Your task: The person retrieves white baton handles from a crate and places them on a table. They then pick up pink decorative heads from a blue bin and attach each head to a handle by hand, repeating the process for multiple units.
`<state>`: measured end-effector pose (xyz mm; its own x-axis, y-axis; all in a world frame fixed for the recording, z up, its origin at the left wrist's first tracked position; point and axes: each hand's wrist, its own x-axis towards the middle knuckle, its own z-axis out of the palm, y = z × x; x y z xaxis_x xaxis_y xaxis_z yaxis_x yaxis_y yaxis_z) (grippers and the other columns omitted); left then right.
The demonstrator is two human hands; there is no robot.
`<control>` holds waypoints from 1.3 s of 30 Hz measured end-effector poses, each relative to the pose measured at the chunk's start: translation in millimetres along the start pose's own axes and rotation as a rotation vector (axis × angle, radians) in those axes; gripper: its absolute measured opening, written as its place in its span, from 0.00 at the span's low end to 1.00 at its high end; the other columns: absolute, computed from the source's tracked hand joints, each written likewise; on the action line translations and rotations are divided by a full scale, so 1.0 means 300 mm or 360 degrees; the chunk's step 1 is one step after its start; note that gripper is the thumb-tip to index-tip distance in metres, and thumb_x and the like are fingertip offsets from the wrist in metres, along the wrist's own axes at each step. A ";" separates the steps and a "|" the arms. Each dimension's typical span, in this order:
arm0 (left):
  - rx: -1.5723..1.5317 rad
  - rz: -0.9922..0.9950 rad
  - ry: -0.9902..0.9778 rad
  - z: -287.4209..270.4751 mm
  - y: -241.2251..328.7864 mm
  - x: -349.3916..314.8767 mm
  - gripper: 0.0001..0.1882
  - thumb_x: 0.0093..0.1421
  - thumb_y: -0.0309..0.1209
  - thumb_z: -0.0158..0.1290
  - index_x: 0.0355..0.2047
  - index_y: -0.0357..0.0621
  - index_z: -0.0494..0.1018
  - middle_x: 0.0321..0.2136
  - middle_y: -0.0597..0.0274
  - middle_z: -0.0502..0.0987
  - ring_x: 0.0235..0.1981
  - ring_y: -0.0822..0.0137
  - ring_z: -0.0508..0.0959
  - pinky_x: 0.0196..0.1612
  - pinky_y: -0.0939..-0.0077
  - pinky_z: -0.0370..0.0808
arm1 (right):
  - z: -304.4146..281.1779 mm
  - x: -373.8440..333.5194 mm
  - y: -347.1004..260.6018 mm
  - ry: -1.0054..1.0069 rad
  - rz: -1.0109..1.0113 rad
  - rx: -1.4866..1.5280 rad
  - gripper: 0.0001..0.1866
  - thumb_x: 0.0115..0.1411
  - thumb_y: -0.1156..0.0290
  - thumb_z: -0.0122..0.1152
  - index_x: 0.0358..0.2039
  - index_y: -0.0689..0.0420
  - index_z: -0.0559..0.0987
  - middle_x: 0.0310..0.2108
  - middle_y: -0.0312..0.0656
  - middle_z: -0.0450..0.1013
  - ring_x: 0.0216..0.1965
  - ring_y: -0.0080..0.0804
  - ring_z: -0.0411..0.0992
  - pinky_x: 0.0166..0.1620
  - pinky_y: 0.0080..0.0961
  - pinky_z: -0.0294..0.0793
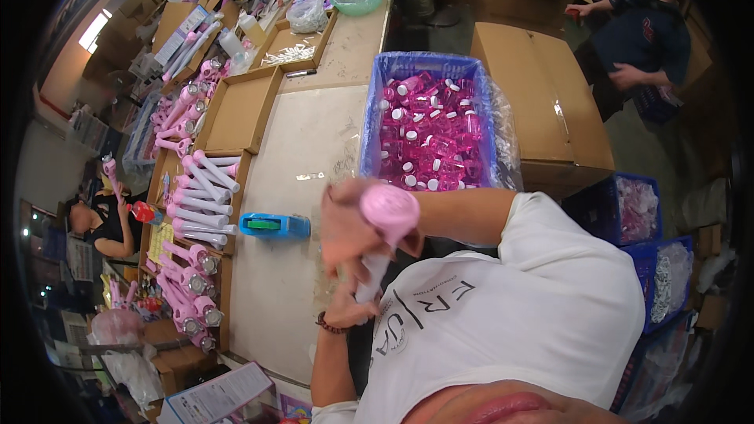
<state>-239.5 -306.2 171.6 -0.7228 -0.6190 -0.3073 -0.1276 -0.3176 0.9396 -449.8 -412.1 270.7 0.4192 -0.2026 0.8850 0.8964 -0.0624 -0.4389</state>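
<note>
A toy wand with a rounded pink head (390, 212) and a white tube (372, 276) is held slanting in front of my white shirt. My right hand (352, 223), partly smeared by motion, is closed around it just below the pink head. Lower down, my left hand (349, 306), with a beaded bracelet at the wrist, grips the white tube near its end. Fingers cover part of the tube. On the table beside my hands stands a blue block-shaped object (294, 226) with a green part.
A blue crate (371, 110) of pink bottles with white caps stands beyond my right arm. Cardboard trays (253, 121) along the table's left hold white tubes (206, 196) and pink toy parts (188, 286). A large carton (542, 94) and two people are nearby.
</note>
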 end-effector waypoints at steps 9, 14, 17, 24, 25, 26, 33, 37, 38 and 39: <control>0.0807 0.0277 0.1199 -0.064 -0.050 0.084 0.14 0.46 0.30 0.64 0.30 0.38 0.74 0.17 0.66 0.73 0.18 0.71 0.74 0.21 0.73 0.68 | 0.041 -0.020 -0.006 0.1778 0.0325 -0.0011 0.13 0.59 0.59 0.48 0.31 0.57 0.72 0.28 0.46 0.71 0.30 0.39 0.74 0.40 0.35 0.73; 0.0744 0.0471 0.1037 -0.038 -0.068 0.066 0.14 0.47 0.32 0.66 0.30 0.39 0.74 0.16 0.67 0.73 0.18 0.70 0.74 0.21 0.73 0.69 | 0.046 0.038 0.007 0.1826 0.0274 -0.0127 0.14 0.59 0.60 0.46 0.25 0.57 0.70 0.19 0.48 0.73 0.32 0.37 0.73 0.49 0.29 0.70; 0.0173 -0.0048 0.0611 -0.031 -0.051 0.001 0.11 0.49 0.31 0.64 0.29 0.39 0.74 0.16 0.68 0.72 0.17 0.74 0.72 0.20 0.76 0.68 | 0.017 0.044 0.003 0.1851 0.0261 -0.0184 0.20 0.60 0.54 0.42 0.22 0.56 0.70 0.18 0.48 0.71 0.29 0.39 0.72 0.42 0.31 0.73; 0.1332 0.0074 0.1707 -0.046 -0.070 0.073 0.21 0.48 0.44 0.64 0.33 0.42 0.72 0.23 0.41 0.75 0.26 0.38 0.75 0.26 0.51 0.71 | 0.021 0.053 0.096 0.2204 0.0331 -0.0243 0.22 0.62 0.48 0.45 0.36 0.57 0.71 0.26 0.41 0.71 0.29 0.31 0.72 0.32 0.28 0.75; 0.1317 0.0193 0.1706 -0.042 -0.074 0.078 0.21 0.48 0.44 0.64 0.33 0.42 0.72 0.23 0.41 0.75 0.26 0.39 0.75 0.26 0.52 0.71 | 0.024 0.060 0.103 0.2159 0.0354 -0.0362 0.22 0.61 0.48 0.45 0.36 0.57 0.71 0.26 0.41 0.72 0.29 0.31 0.73 0.32 0.28 0.75; 0.1295 0.0190 0.1700 -0.033 -0.077 0.073 0.21 0.48 0.43 0.64 0.33 0.42 0.71 0.24 0.41 0.75 0.26 0.39 0.75 0.27 0.53 0.71 | 0.024 0.068 0.100 0.2116 0.0404 -0.0440 0.22 0.61 0.48 0.45 0.36 0.58 0.71 0.26 0.41 0.72 0.29 0.31 0.73 0.32 0.28 0.75; -0.0032 -0.0111 0.0522 -0.002 -0.027 -0.046 0.24 0.51 0.29 0.60 0.47 0.36 0.66 0.29 0.56 0.75 0.23 0.61 0.77 0.29 0.66 0.74 | -0.034 0.094 0.062 0.1892 0.0482 -0.0005 0.23 0.60 0.47 0.46 0.31 0.56 0.72 0.25 0.42 0.72 0.22 0.33 0.71 0.27 0.31 0.73; 0.0736 0.0472 0.1231 -0.009 -0.035 0.021 0.22 0.51 0.31 0.61 0.45 0.36 0.69 0.26 0.52 0.77 0.22 0.54 0.78 0.28 0.61 0.74 | -0.030 0.086 0.144 0.1973 0.0473 -0.0234 0.32 0.58 0.36 0.45 0.32 0.59 0.71 0.24 0.43 0.71 0.22 0.33 0.71 0.26 0.30 0.73; 0.0924 0.0365 0.1456 -0.012 -0.044 0.040 0.20 0.51 0.32 0.62 0.42 0.36 0.70 0.24 0.51 0.77 0.22 0.52 0.78 0.27 0.59 0.74 | -0.019 0.083 0.173 0.2051 0.0447 -0.0325 0.33 0.58 0.35 0.45 0.33 0.59 0.71 0.24 0.43 0.71 0.22 0.33 0.71 0.26 0.30 0.74; 0.1097 0.0221 0.1676 -0.013 -0.053 0.053 0.20 0.51 0.34 0.63 0.39 0.36 0.70 0.24 0.50 0.77 0.23 0.49 0.78 0.27 0.58 0.73 | -0.011 0.085 0.198 0.2068 0.0396 -0.0428 0.35 0.58 0.34 0.45 0.33 0.60 0.71 0.24 0.42 0.71 0.21 0.33 0.71 0.26 0.29 0.74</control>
<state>-246.4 -313.8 151.3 0.0900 -0.9878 0.1270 -0.6497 0.0384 0.7593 -386.1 -424.1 266.7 -0.0075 -0.9983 0.0578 0.6987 -0.0466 -0.7139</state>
